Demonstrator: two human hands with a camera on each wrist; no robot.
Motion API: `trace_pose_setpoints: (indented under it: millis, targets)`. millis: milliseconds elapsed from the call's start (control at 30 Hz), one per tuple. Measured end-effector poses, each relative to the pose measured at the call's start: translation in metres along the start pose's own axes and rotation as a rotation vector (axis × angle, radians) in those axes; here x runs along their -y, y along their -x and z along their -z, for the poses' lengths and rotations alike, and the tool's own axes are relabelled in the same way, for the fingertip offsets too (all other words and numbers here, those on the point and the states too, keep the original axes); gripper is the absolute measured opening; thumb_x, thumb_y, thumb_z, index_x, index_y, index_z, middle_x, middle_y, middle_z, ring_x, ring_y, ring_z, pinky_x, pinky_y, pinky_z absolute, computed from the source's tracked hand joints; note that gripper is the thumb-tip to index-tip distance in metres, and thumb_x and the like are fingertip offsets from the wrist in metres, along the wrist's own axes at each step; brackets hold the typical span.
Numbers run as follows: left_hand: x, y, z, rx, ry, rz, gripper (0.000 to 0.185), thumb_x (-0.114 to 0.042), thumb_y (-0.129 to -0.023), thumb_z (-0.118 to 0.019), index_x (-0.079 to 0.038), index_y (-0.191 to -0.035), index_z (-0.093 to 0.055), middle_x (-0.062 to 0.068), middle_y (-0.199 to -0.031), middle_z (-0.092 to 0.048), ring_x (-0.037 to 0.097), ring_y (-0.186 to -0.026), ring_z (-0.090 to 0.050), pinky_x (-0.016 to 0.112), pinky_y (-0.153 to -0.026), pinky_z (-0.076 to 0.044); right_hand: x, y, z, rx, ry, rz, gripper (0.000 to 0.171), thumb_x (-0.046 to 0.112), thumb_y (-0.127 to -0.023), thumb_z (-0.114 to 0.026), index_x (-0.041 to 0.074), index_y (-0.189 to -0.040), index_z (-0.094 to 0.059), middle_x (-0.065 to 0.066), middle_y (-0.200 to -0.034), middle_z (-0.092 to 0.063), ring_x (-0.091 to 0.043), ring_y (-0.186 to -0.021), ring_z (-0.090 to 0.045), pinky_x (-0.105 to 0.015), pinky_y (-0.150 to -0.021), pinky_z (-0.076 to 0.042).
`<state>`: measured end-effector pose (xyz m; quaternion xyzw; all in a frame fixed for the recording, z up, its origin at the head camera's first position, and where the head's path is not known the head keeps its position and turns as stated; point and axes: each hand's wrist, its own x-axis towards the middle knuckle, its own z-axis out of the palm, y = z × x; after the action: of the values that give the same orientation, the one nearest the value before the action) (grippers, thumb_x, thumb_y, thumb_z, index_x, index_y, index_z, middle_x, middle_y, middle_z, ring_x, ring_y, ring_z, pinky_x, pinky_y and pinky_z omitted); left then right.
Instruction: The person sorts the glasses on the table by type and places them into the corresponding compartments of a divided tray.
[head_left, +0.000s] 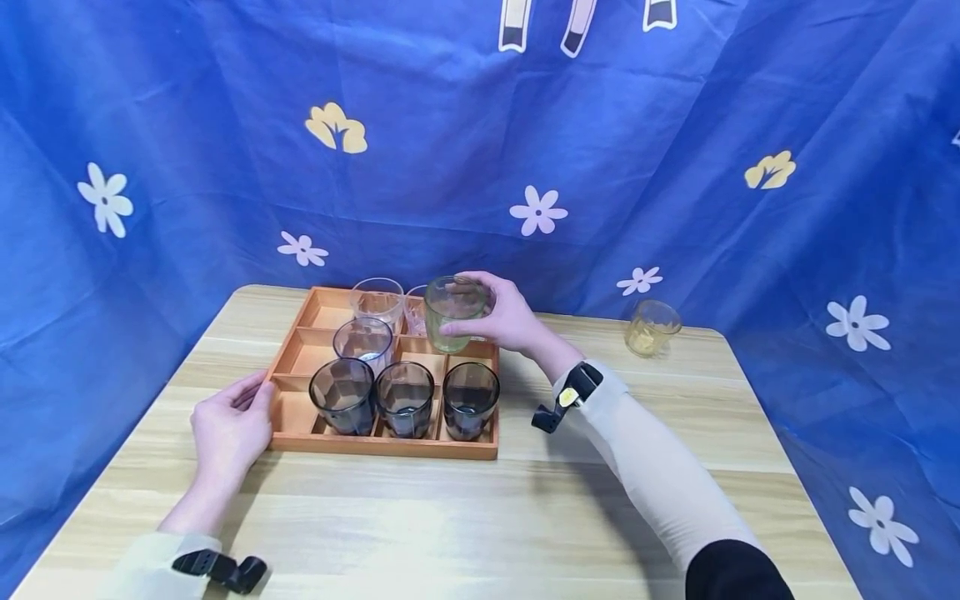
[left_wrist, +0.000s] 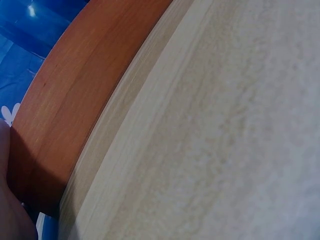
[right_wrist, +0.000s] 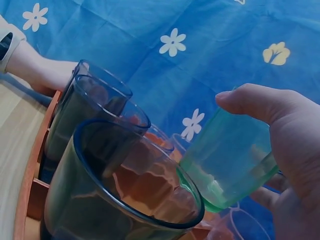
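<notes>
Right hand [head_left: 504,321]: fingers and thumb curled round a green glass [head_left: 452,312], held upright above the far right part of the tray [head_left: 390,447]. From the right wrist view the thumb lies across the glass wall; whether its base touches the tray cannot be told.

Left hand [head_left: 228,425]: fingers relaxed and nearly straight, resting against the tray's left wall, palm on the table [head_left: 480,517]. It holds nothing.

Between the hands, in the tray's row nearest the person, stand three dark glasses [head_left: 405,398], upright, side by side. Beyond them, nearer the right hand, are a bluish clear glass [head_left: 363,342], a clear glass [head_left: 377,300] and a pinkish glass [head_left: 415,312], the last just beside the green glass.

Well off to the right of the right hand, a yellow glass [head_left: 652,327] stands alone on the table.
</notes>
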<state>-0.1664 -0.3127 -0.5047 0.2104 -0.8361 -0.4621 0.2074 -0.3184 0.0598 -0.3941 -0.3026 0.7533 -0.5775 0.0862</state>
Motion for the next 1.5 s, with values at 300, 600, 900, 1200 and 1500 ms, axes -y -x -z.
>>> trace_pose_setpoints:
  millis: [300,600,900,1200,1500]
  targets:
    - [0.002,-0.001,0.0,-0.004,0.014,-0.012,0.032,-0.017,-0.104,-0.067,0.001,-0.13,-0.074,0.021,-0.123,-0.073,-0.011,-0.09,-0.063,0.004,-0.075,-0.051,-0.007,-0.011,-0.01,0.076,0.02,-0.022,0.079,0.009,-0.077,-0.095,0.002,-0.146,-0.057,-0.011,-0.135,-0.068,-0.024,-0.113,-0.064,-0.029,-0.079,-0.054]
    - [0.0,-0.001,0.0,0.009,0.005,0.001,0.032,-0.018,-0.105,-0.066,-0.001,-0.132,-0.073,0.018,-0.125,-0.073,-0.004,-0.096,-0.067,0.005,-0.077,-0.051,-0.01,-0.018,-0.016,0.137,0.132,-0.029,0.083,0.015,-0.073,-0.099,0.005,-0.145,-0.06,-0.009,-0.131,-0.069,-0.024,-0.115,-0.065,-0.03,-0.094,-0.056]
    - [-0.002,0.0,0.001,0.004,0.006,-0.014,0.031,-0.017,-0.105,-0.066,0.0,-0.13,-0.074,0.018,-0.124,-0.073,-0.003,-0.097,-0.068,0.005,-0.078,-0.051,-0.017,-0.021,-0.023,0.23,0.197,-0.019,0.086,0.015,-0.073,-0.099,0.003,-0.147,-0.058,-0.01,-0.132,-0.069,-0.023,-0.118,-0.064,-0.03,-0.102,-0.052]
    - [0.0,0.001,0.001,-0.006,0.007,-0.023,0.031,-0.016,-0.104,-0.066,0.001,-0.129,-0.074,0.019,-0.123,-0.073,-0.008,-0.093,-0.065,0.004,-0.076,-0.051,-0.018,-0.022,-0.029,0.288,0.292,0.0,0.084,0.017,-0.074,-0.099,0.003,-0.146,-0.058,-0.011,-0.131,-0.067,-0.022,-0.116,-0.063,-0.027,-0.1,-0.052]
    - [-0.001,0.001,0.0,-0.005,0.018,-0.013,0.031,-0.016,-0.104,-0.066,0.001,-0.129,-0.074,0.019,-0.123,-0.073,-0.008,-0.093,-0.065,0.004,-0.076,-0.051,-0.02,-0.024,-0.031,0.34,0.361,0.011,0.087,0.016,-0.074,-0.097,0.001,-0.149,-0.056,-0.013,-0.136,-0.066,-0.023,-0.12,-0.061,-0.024,-0.102,-0.049]
